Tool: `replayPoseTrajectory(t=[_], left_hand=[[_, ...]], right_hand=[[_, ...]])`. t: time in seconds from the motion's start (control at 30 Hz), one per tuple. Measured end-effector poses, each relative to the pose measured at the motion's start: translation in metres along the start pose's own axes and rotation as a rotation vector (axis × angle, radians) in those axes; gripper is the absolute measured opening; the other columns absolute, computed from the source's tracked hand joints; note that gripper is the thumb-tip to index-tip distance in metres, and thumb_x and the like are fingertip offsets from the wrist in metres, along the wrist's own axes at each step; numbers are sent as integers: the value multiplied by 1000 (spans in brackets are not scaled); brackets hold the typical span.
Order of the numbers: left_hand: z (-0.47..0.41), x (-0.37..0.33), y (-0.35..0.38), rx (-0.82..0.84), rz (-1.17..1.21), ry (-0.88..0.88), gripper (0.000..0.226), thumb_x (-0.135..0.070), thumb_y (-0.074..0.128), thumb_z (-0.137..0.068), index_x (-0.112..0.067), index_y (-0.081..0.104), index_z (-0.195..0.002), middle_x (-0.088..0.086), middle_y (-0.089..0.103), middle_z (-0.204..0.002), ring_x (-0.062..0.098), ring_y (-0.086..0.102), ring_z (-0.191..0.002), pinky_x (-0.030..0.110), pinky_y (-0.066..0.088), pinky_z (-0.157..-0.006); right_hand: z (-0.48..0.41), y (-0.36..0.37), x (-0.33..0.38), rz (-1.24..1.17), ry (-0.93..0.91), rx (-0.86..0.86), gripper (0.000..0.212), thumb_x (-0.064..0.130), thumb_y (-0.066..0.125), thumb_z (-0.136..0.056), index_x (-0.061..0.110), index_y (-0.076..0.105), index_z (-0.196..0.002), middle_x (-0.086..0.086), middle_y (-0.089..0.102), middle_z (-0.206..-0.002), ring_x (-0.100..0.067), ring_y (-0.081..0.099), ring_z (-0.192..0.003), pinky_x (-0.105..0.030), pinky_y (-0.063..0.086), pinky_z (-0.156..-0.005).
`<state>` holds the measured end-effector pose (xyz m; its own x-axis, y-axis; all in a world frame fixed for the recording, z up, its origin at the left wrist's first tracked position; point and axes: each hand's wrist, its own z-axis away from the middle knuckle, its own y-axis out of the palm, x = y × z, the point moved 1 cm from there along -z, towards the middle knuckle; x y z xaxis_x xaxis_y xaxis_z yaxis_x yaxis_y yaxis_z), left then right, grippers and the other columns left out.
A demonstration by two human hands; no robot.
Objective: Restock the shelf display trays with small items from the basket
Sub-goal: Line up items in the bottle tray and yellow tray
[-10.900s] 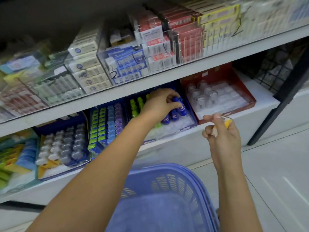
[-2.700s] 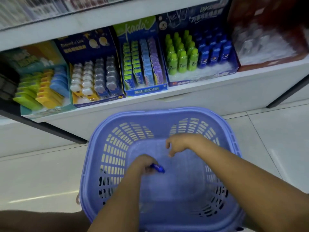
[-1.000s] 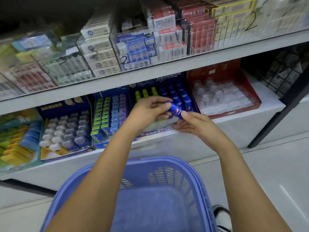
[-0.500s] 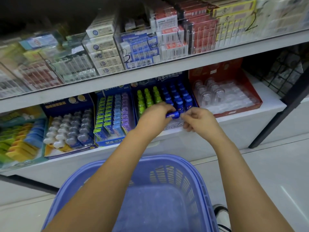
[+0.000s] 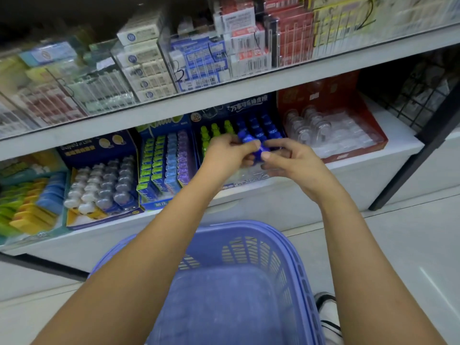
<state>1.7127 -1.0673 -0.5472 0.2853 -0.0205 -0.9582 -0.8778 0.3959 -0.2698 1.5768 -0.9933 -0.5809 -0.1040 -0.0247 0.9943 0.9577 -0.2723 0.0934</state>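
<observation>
Blue plastic marks the item being handled: a small blue bottle [image 5: 258, 151] is pinched between both hands, in front of the display tray [image 5: 249, 181] that carries green and blue bottles on the lower shelf [image 5: 373, 168]. The left hand [image 5: 227, 158] grips the bottle from the left with thumb and fingers closed on it. The right hand [image 5: 292, 163] meets it from the right, its thumb and forefinger pressed against the bottle's end; the remaining fingers are curled under. Motion blur makes it hard to tell whether the bottle touches the tray or sits just above it.

Inside the tray, green bottles [image 5: 215, 131] stand in the left rows and blue bottles [image 5: 261, 125] in the right rows, all upright. To the left of this tray stands a tray of flat green, blue and purple packs [image 5: 164, 165], then a tray of clear-capped items [image 5: 102, 183], then a tray of yellow and blue blocks [image 5: 32, 205]. To the right stands a red tray [image 5: 353, 148] with clear plastic containers.

The upper shelf [image 5: 249, 88] carries clear bins of boxed goods.

A purple basket [image 5: 286, 247] sits on the floor below the forearms, near the shelf front. The visible part of its bottom shows no items. A shoe [image 5: 328, 312] appears beside the basket's right wall.
</observation>
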Motion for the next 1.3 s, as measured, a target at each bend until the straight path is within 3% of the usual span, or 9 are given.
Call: replayPoseTrajectory(t=[0.13, 0.4, 0.53, 0.7, 0.8, 1.0, 1.1, 1.2, 1.3], left_hand=[[6, -3, 0, 75, 404, -100, 19, -9, 64, -88, -2, 60, -106, 8, 68, -81, 11, 66, -63, 19, 57, -64], [7, -1, -8, 127, 367, -13, 11, -12, 60, -91, -9, 67, -99, 6, 71, -84, 8, 68, -67, 17, 56, -66], [6, 1, -10, 103, 355, 27, 10, -10, 61, -90, -12, 68, -96, 0, 72, -75, 7, 68, -65, 16, 55, -64], [4, 0, -14, 39, 384, 2, 10, -9, 67, -85, -8, 67, -95, 3, 73, -77, 11, 70, -71, 17, 56, -65], [0, -6, -16, 31, 271, 58, 6, -9, 68, -85, -10, 69, -90, 2, 72, -78, 8, 69, -68, 16, 55, -64], [-4, -7, -13, 15, -429, 237, 20, -16, 74, -80, -12, 74, -100, -1, 71, -87, 6, 64, -76, 10, 49, -73], [-3, -2, -10, 16, -476, 227, 23, -16, 73, -81, -10, 73, -104, 6, 72, -96, 14, 66, -87, 17, 51, -83], [-2, 3, -10, -43, -450, 236, 24, -15, 73, -82, -9, 72, -104, 7, 72, -95, 10, 62, -81, 6, 46, -70], [-4, 1, -9, 6, -542, 237, 26, -18, 71, -83, -9, 71, -108, 8, 71, -99, 10, 60, -83, 11, 46, -74]], right_hand=[[6, 7, 7, -50, -112, -12, 32, 1, 64, -85, 7, 59, -116, -10, 68, -88, -14, 68, -72, -23, 56, -68], [6, 0, 10, -91, -92, -61, 7, 8, 60, -89, 9, 63, -95, -12, 67, -79, -10, 67, -63, -19, 55, -65], [7, -1, 6, -146, 2, -11, 13, 17, 56, -93, 7, 63, -88, -10, 67, -71, -11, 64, -58, -18, 52, -59], [5, 0, 7, -34, -103, -44, 12, 3, 63, -85, 13, 61, -92, -7, 64, -76, -6, 65, -59, -14, 51, -58], [4, 1, 5, 97, -129, -76, 19, 4, 69, -81, 14, 61, -95, -4, 65, -79, -6, 63, -62, -13, 49, -56], [1, -8, -8, 768, -210, -263, 17, 20, 67, -83, 15, 70, -99, 6, 65, -84, -3, 54, -71, -18, 40, -64], [0, -6, -13, 938, -232, -206, 19, 17, 63, -85, 9, 73, -100, -8, 69, -98, -21, 60, -92, -26, 44, -78], [-1, -4, -12, 994, -208, -207, 21, 18, 62, -86, 9, 73, -102, -11, 69, -100, -25, 59, -99, -30, 46, -84], [-2, -2, -10, 1014, -169, -201, 22, 19, 62, -86, 9, 72, -103, -12, 69, -100, -28, 58, -102, -34, 47, -87]])
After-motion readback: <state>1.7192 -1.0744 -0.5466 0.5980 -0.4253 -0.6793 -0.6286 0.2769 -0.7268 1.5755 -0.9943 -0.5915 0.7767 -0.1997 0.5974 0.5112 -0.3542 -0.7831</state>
